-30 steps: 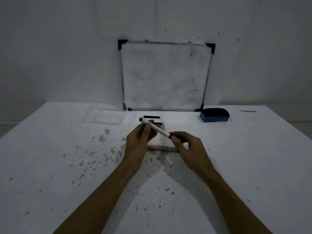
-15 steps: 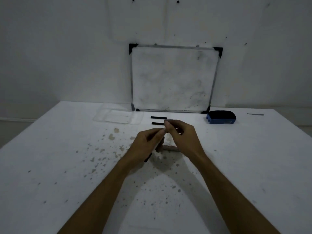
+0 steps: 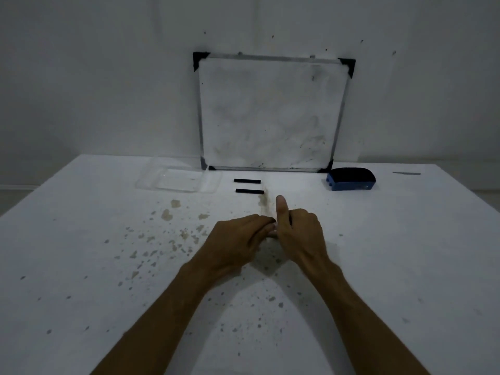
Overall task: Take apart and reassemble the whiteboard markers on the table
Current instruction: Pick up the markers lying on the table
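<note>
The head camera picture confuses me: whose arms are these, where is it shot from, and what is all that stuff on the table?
No machine here: a person wears a camera on the head, so you look down along their own bare arms. The left hand and right hand meet over a stained white table. They are closed together around something small, probably a marker part, but the fingers hide it, so I cannot say what. Behind them lie two short black pieces, side by side. To their left sits a clear plastic tray. A smudged whiteboard leans against the wall, with a blue eraser at its right corner.
</note>
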